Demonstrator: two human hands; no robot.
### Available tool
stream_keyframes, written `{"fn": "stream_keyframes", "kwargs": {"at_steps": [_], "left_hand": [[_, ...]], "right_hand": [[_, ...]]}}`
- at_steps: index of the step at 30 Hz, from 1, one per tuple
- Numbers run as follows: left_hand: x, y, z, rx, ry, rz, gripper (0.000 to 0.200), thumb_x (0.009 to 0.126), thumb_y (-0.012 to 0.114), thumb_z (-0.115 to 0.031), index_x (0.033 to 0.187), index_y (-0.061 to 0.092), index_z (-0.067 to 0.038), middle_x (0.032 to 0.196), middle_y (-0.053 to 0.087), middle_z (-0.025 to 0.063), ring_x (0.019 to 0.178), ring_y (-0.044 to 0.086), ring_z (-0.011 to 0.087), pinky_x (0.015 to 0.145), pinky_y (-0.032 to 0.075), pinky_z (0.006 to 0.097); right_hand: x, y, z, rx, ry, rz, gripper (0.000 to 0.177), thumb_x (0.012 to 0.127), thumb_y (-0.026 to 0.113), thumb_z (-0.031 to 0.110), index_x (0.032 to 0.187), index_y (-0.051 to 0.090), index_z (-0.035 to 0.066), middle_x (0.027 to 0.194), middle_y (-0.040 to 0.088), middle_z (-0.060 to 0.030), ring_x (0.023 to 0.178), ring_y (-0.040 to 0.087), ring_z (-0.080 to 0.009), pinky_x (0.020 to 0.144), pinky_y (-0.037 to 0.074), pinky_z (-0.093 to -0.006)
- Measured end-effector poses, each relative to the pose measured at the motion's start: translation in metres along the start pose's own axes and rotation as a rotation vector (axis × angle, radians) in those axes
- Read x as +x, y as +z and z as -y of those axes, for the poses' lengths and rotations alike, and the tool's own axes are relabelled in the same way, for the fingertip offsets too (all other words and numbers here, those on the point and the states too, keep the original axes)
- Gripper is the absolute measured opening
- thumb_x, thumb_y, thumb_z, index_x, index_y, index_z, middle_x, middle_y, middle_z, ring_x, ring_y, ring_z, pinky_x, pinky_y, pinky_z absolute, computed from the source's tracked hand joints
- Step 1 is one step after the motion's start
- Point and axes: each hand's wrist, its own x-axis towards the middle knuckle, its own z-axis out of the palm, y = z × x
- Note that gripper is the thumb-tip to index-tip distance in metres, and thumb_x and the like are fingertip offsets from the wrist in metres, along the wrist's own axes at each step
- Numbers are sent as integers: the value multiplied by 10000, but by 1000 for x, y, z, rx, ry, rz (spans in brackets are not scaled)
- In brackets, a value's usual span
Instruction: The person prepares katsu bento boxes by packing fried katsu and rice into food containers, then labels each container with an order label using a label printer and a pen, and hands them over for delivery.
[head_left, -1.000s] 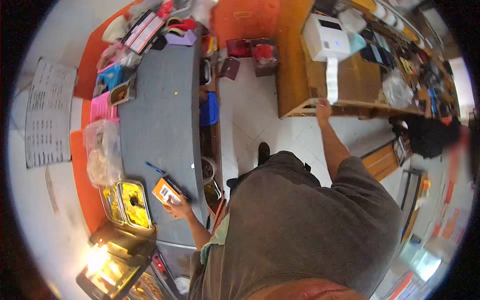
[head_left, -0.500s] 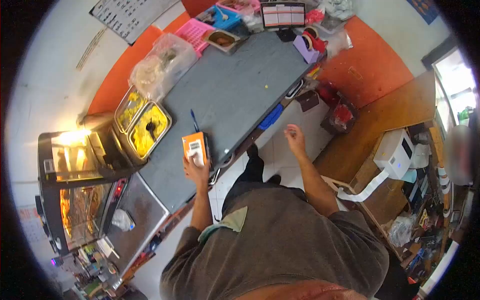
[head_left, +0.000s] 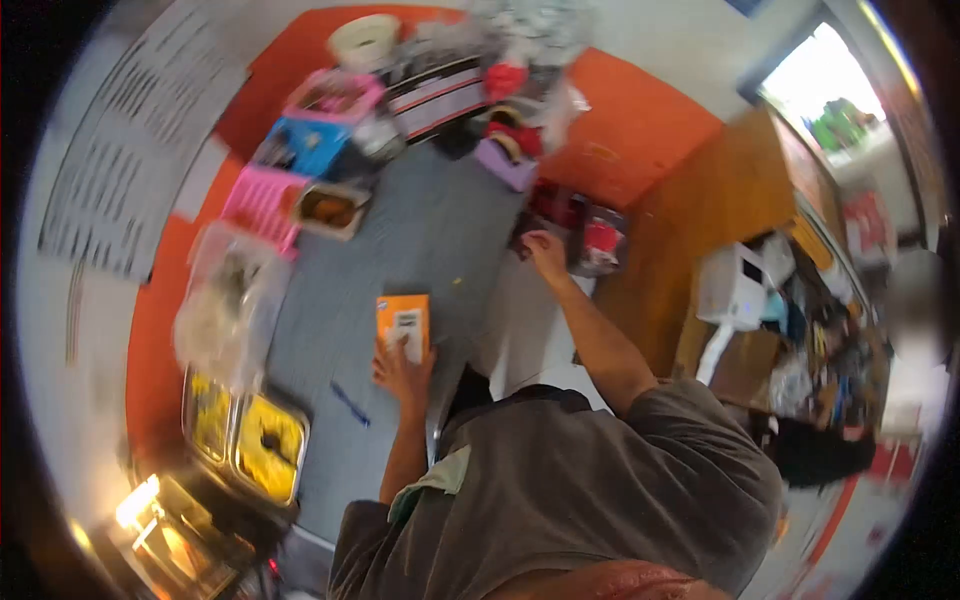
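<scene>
Head view: left hand (head_left: 400, 368) grips part-covered orange box (head_left: 403, 318).

The orange box (head_left: 389, 310) looks like smooth card with a white paper label (head_left: 408, 326). The grey surface (head_left: 420, 230) is dull. The metal trays (head_left: 268, 448) shine. The pink basket (head_left: 262, 197) is plastic.

Right hand (head_left: 547, 252) now out beside counter (head_left: 420, 240)

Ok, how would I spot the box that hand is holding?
Look at the long grey counter. By its near edge the left hand holds a flat orange box. Only it is orange with a white label; a blue pen lies nearby.
</scene>
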Motion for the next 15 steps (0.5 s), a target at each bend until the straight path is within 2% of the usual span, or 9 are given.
{"fn": "stream_keyframes", "kwargs": {"at_steps": [1, 3, 5, 7, 10, 12, 13, 14, 15], "left_hand": [[10, -4, -7, 20, -14, 16, 605, 563, 790, -408, 1109, 594, -234, 1381, 337, 136, 1148, 376, 367, 874, 335, 508], [25, 2, -21, 11, 37, 54, 611, 574, 791, -426, 1117, 588, -235, 1380, 336, 141, 1150, 375, 370, 853, 355, 513], [35, 10, -26, 118, -87, 71, 643, 588, 786, -459, 1147, 564, -230, 1379, 329, 157, 1156, 375, 375, 808, 382, 531], [35, 24, -24, 139, -70, 40, 657, 595, 779, -474, 1162, 552, -230, 1380, 325, 162, 1158, 374, 377, 800, 383, 541], [42, 37, -26, 175, -100, -10, 685, 606, 765, -503, 1191, 531, -235, 1382, 319, 167, 1163, 372, 382, 792, 383, 554], [48, 39, -41, 175, -121, -24, 698, 610, 758, -518, 1205, 520, -240, 1384, 318, 167, 1166, 370, 384, 792, 382, 557], [52, 33, -52, 172, -170, -12, 657, 645, 736, -512, 1205, 520, -245, 1381, 319, 172, 1161, 378, 383, 792, 383, 566], [57, 31, -62, 169, -217, 1, 615, 680, 714, -506, 1205, 521, -250, 1378, 321, 178, 1156, 385, 381, 792, 385, 576], [59, 35, -65, 170, -216, -2, 615, 680, 714, -506, 1205, 521, -250, 1378, 321, 178, 1156, 385, 381, 792, 385, 576]], "right_hand": [[11, -10, 1, -29, 31, -61, 118, 848, 622, 166, 905, 654, 67, 790, 631, -17, 662, 596, -106, 515, 440, -240], [54, -29, -27, 61, -87, -91, 138, 848, 625, 188, 894, 658, 62, 786, 629, -16, 622, 583, -98, 495, 430, -234], [59, -42, 20, -32, -49, -173, 150, 850, 625, 192, 905, 653, 55, 778, 623, -24, 614, 575, -101, 501, 439, -237], [73, -45, 40, -113, 0, -175, 162, 851, 624, 195, 916, 647, 49, 770, 618, -33, 606, 567, -104, 507, 448, -241], [121, -49, 42, -58, -64, -180, 221, 851, 596, 211, 953, 634, 19, 810, 645, -66, 616, 584, -137, 553, 467, -277], [157, -51, 42, -123, -102, -259, 263, 866, 573, 252, 952, 630, 9, 813, 646, -86, 635, 594, -171, 584, 476, -310], [173, -51, 39, -252, -243, -283, 299, 879, 551, 290, 970, 625, 15, 819, 646, -110, 649, 601, -214, 618, 480, -344], [184, -51, 34, -251, -242, -282, 299, 879, 551, 290, 970, 625, 15, 819, 646, -110, 649, 601, -214, 618, 480, -344], [192, -51, 36, -273, -287, -185, 338, 886, 529, 353, 1005, 608, 46, 800, 604, -79, 634, 561, -172, 580, 471, -312]]}}
